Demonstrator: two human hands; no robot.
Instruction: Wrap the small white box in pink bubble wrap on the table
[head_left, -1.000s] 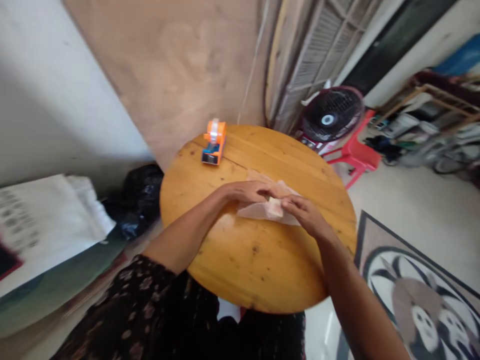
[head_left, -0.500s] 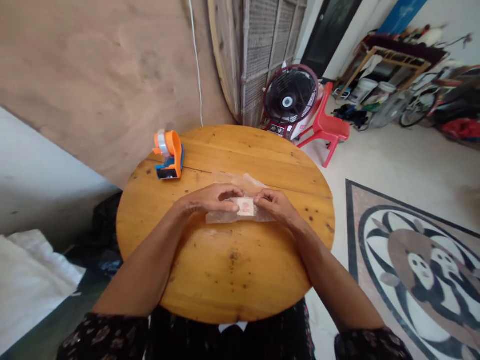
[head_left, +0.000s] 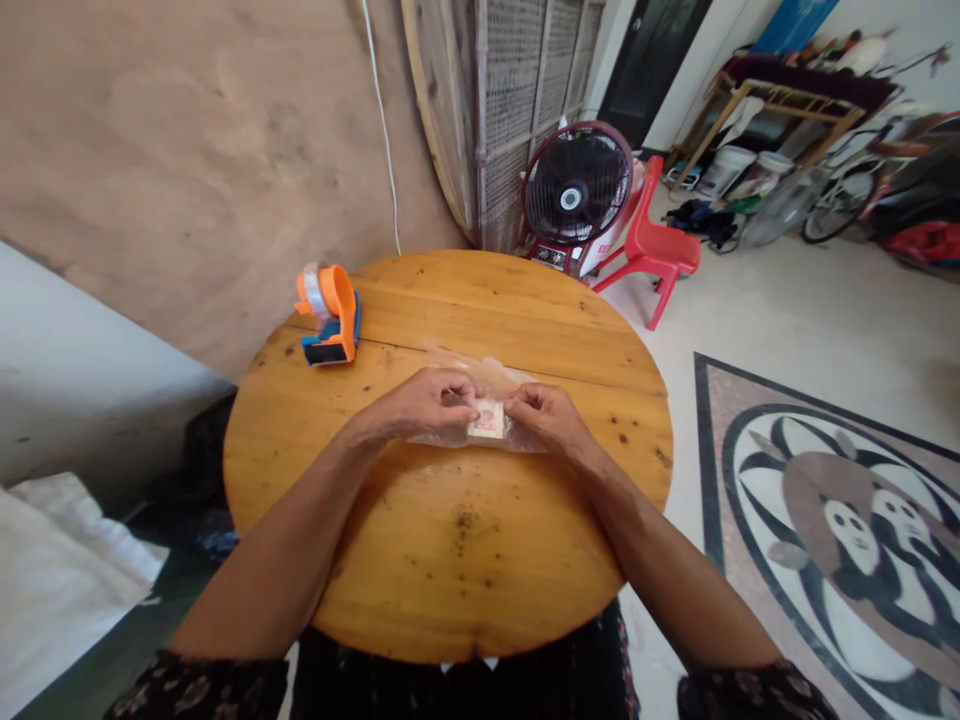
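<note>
A small whitish block with a red print point(head_left: 487, 420) lies on a sheet of clear bubble wrap point(head_left: 495, 372) at the middle of the round wooden table. My left hand point(head_left: 431, 402) curls in from the left, thumb and fingers closed at the block's left edge. From the right, my right hand point(head_left: 550, 410) pinches at the block's right edge, where the wrap lies. Part of the wrap is hidden under both hands. What exactly the right fingertips grip is too small to make out.
An orange and blue tape dispenser point(head_left: 330, 312) stands at the back left of the wooden table point(head_left: 465, 560). Beyond the table are a fan point(head_left: 577, 185) and a red plastic chair point(head_left: 654, 240). A wooden panel point(head_left: 187, 130) rises behind the left side.
My left hand's thumb and fingers have drawn closer together at the block. The right hand stays at the block's right side. The whole view has shifted slightly.
</note>
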